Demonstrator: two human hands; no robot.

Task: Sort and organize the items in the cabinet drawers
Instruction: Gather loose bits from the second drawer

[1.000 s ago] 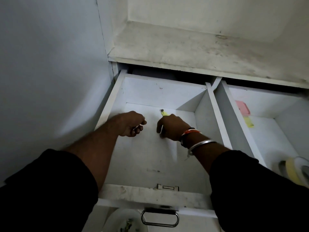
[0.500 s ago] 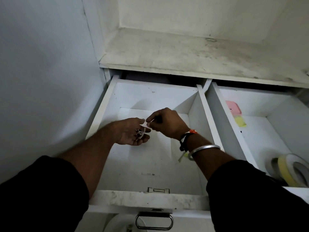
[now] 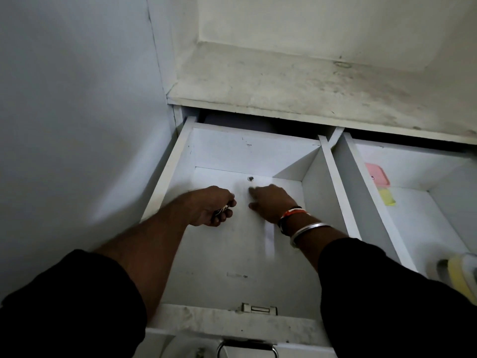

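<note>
White open drawer [image 3: 219, 259] looks nearly emptied: left hand [image 3: 213, 206] clutches small metal bits [image 3: 222, 210], right hand [image 3: 271, 202], fingers apart, nears one remaining small dark piece [image 3: 250, 179].

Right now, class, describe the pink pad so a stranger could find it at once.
Two open white drawers sit side by side under a shelf. In the right drawer, at its far left corner, is the pink pad. It alone is pink; a yellow note lies just before it.
</note>
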